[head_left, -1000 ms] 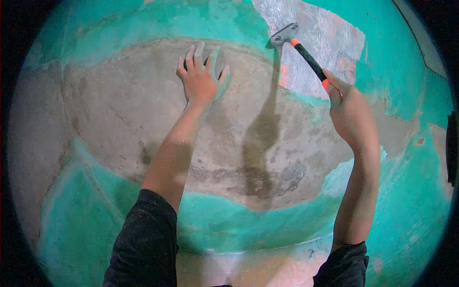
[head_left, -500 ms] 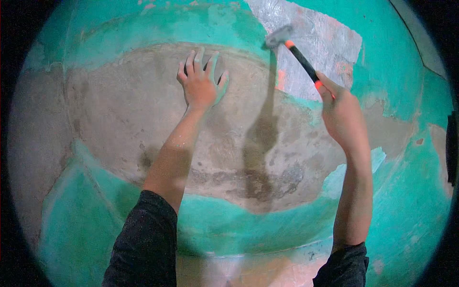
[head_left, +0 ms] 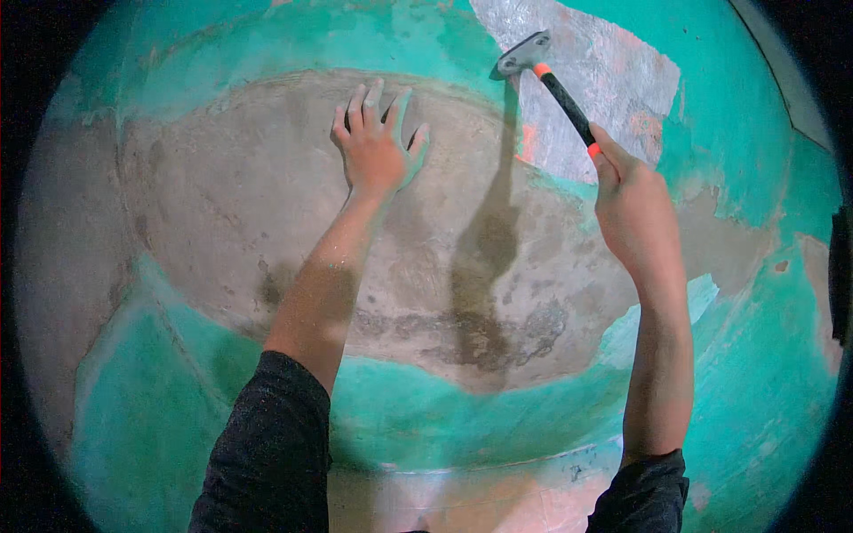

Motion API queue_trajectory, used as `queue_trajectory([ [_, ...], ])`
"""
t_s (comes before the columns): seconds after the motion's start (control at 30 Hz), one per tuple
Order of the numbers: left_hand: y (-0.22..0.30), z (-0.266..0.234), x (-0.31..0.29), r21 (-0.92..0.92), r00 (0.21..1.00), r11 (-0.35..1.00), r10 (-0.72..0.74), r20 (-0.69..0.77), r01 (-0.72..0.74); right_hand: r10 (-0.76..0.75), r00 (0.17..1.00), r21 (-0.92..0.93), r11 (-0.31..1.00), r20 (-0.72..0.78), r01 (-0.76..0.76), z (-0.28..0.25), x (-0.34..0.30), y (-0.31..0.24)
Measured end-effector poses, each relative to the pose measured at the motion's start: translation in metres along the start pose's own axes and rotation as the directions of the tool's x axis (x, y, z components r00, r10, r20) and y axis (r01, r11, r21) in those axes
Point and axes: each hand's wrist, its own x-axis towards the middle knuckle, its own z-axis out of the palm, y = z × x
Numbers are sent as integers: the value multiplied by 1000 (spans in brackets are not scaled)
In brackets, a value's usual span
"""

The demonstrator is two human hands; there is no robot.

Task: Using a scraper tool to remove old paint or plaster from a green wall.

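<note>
My right hand (head_left: 633, 197) is wrapped round the black and orange handle of a scraper (head_left: 569, 108). Its wide grey head touches or nearly touches the wall at the border of green paint (head_left: 418, 53) and a whitish patch (head_left: 613, 67). To the left, my left hand (head_left: 375, 151) lies with fingers spread against the bare grey-brown wall (head_left: 240, 191), holding nothing. Its fingertips reach near the upper edge of that bare area, just under the green paint.
Green paint (head_left: 462, 417) also runs below the bare area, with a ragged edge. A light green flake-shaped patch (head_left: 622, 333) shows beside my right forearm. Shadows of my arm and the scraper fall on the wall. A dark object (head_left: 840, 275) stands at the far right rim.
The scraper's head, blurred before, is now sharp and slightly higher and to the right. My left hand stays on the wall in nearly the same place.
</note>
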Motion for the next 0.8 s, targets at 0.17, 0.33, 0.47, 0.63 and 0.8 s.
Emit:
queue_trajectory([
  [0.17,3,-3,-1,-3,999,1000,-23,39,23,-101,993,68,992,-65,105,4,6,24],
  [0.33,1,-4,-1,-20,999,999,-28,43,29,-21,1000,49,999,-19,22,-1,9,15],
  [0.47,4,-3,3,-13,999,999,-29,43,30,-117,990,36,992,-78,120,2,13,15],
  [0.63,2,-3,1,5,999,1000,-26,35,26,-127,991,76,989,-35,129,-7,16,15],
  [0.8,1,-1,1,-20,999,999,-38,38,38,6,1000,3,1000,13,-6,-14,9,0],
])
